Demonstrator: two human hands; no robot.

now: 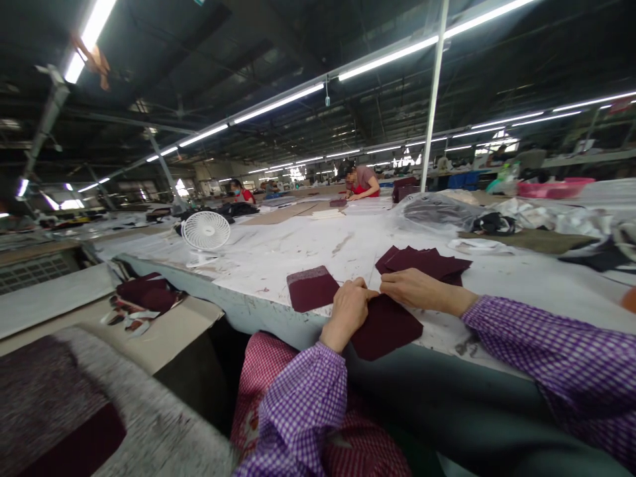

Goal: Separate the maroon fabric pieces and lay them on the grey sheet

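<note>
A dark maroon fabric piece (387, 329) with cut corners hangs partly over the front edge of the white-covered table (318, 242). My left hand (348, 310) is closed on its far left edge, finger and thumb together. Close beside it, my right hand (410, 289) pinches the same far edge; the fingertips of both hands almost meet. Left of my hands lies another maroon piece (314, 293) with a greyish speckled strip along its far side. Just beyond my right hand is a loose, fanned stack of maroon pieces (422, 262).
A white fan (205, 232) stands at the table's left. Maroon scraps (149, 293) lie on a cardboard sheet (196, 324) at left, near a speckled grey board (163, 404). Clear plastic (437, 211), cloths and a pink basin (555, 188) sit at right. A person (365, 182) leans over the far table.
</note>
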